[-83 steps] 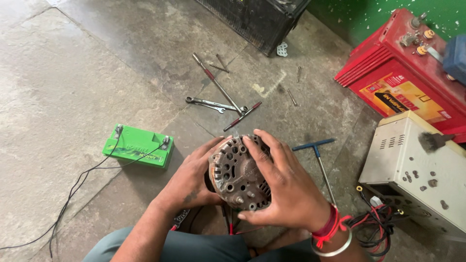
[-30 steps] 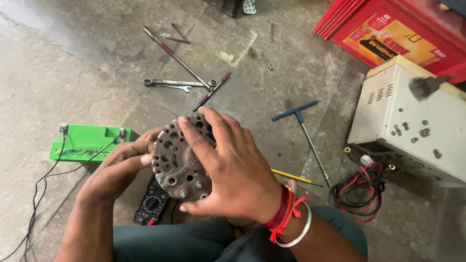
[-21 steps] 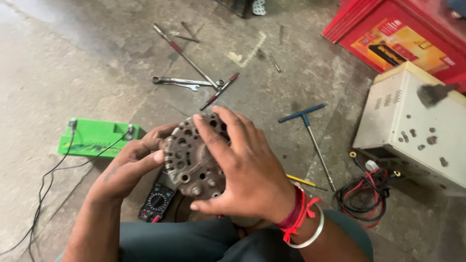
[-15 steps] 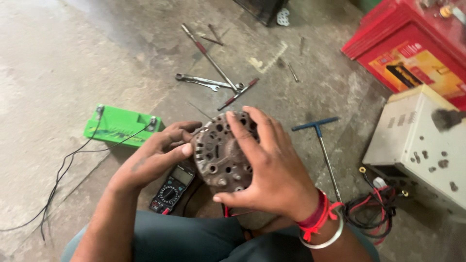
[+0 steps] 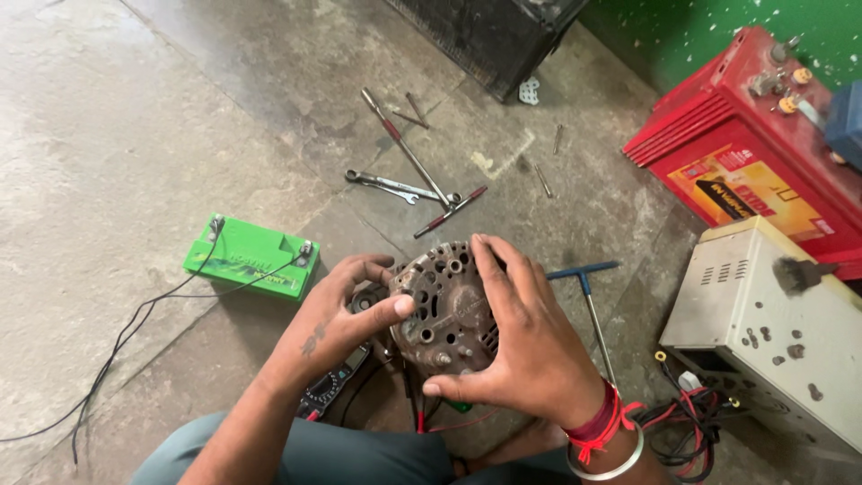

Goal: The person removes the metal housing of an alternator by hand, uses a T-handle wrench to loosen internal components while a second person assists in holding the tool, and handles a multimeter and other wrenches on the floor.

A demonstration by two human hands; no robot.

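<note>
Both hands clamp a round, rusty alternator (image 5: 446, 305) held above the concrete floor (image 5: 135, 135), just over the person's lap. The left hand (image 5: 346, 316) grips its left rim, thumb pressed on the pitted face and fingers curled behind the housing. The right hand (image 5: 530, 346) is spread over the alternator's right side, fingers on the top edge and thumb hooked under the lower edge; red thread and a metal bangle (image 5: 611, 454) circle that wrist.

Taking the alternator as the landmark: a small green battery (image 5: 251, 258) lies to its left on the floor, with thin black wires (image 5: 117, 350) trailing from its terminals towards the lower left. Below and left of the alternator, partly under the left forearm, a multimeter (image 5: 330, 388) rests on the floor. Beyond the alternator lie a spanner (image 5: 392, 186), a long rod tool (image 5: 404, 148) and a red-handled screwdriver (image 5: 451, 211). Just to its right a blue T-handle wrench (image 5: 588, 296) lies on the floor. Farther right stands a cream metal box (image 5: 763, 332) with red and black leads (image 5: 691, 422) coiled at its base, and beyond that a large red battery (image 5: 754, 153).
</note>
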